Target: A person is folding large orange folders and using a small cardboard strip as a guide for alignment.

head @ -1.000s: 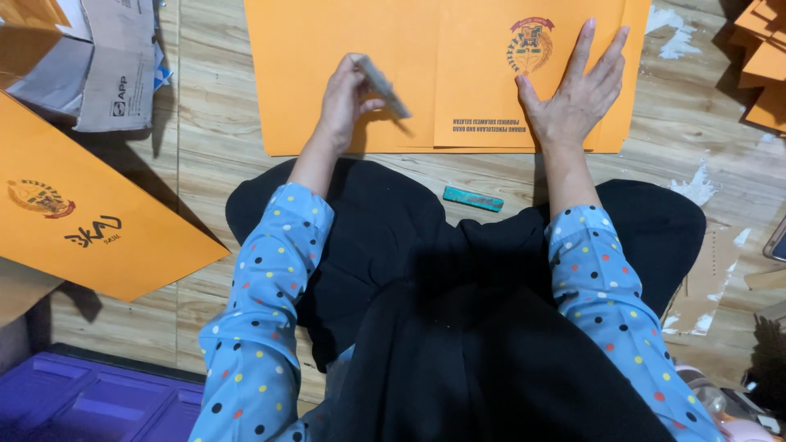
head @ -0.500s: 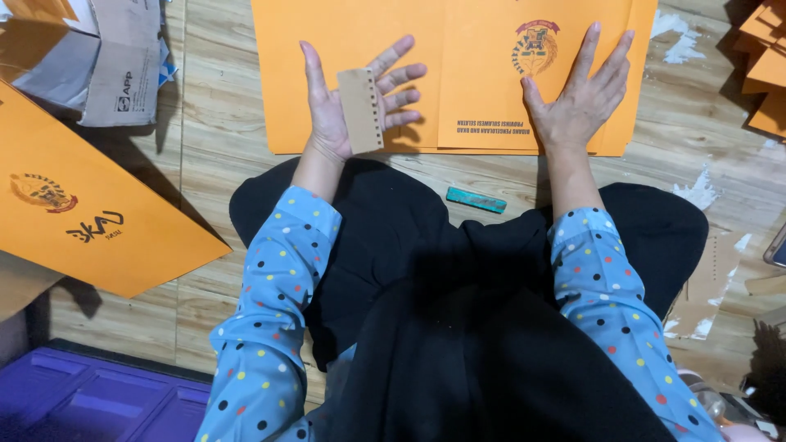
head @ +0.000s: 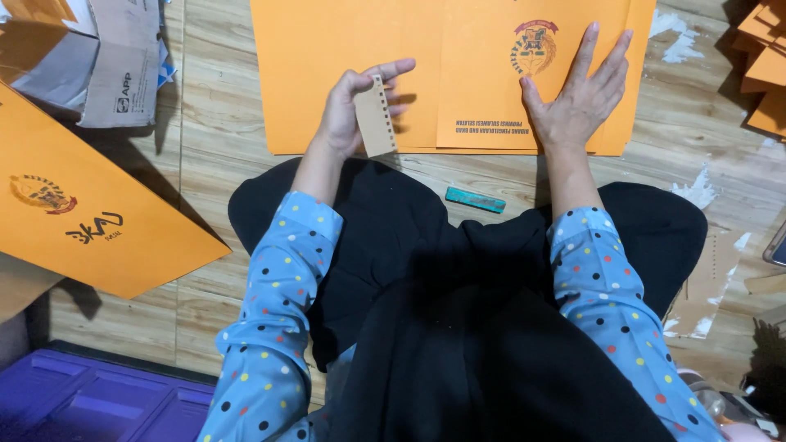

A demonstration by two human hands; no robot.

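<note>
Folder [head: 458, 74] runs off the floor's far edge, its top cut from view, and the strip [head: 376, 117] hides part of the left hand's [head: 350, 110] fingers, which pinch it upright over the folder's near edge. Right hand [head: 578, 96] lies flat, fingers spread, holding nothing, on the folder's printed half; a teal bar [head: 475, 199] sits on the floor [head: 221, 164] just before the black lap. A second orange sheet [head: 82, 205] and cardboard box [head: 115, 57] crowd the left; bare planks lie between.
</note>
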